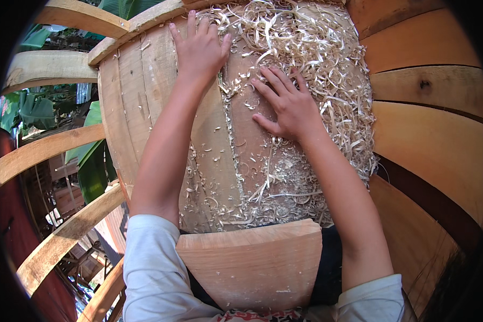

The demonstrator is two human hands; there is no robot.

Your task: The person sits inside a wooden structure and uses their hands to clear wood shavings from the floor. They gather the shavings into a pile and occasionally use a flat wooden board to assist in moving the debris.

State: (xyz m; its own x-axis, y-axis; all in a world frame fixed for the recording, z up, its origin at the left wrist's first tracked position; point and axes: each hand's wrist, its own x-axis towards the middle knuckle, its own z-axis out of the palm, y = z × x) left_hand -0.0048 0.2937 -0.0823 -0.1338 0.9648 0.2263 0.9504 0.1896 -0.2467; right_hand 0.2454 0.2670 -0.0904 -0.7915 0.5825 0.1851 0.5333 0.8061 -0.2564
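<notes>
left grip [201, 51]: wide, fingers spread, palm down at the far left of the plank surface [206, 131], fingertips by the far edge.
right grip [291, 110]: wide too, fingers fanned, nearer and to the right, at the left margin of the shavings.
wood shavings [311, 45]: curled in a thick heap, far and right of the right grip; finer bits lie scattered nearer.
pale board [252, 260]: near side, between the forearms.
</notes>
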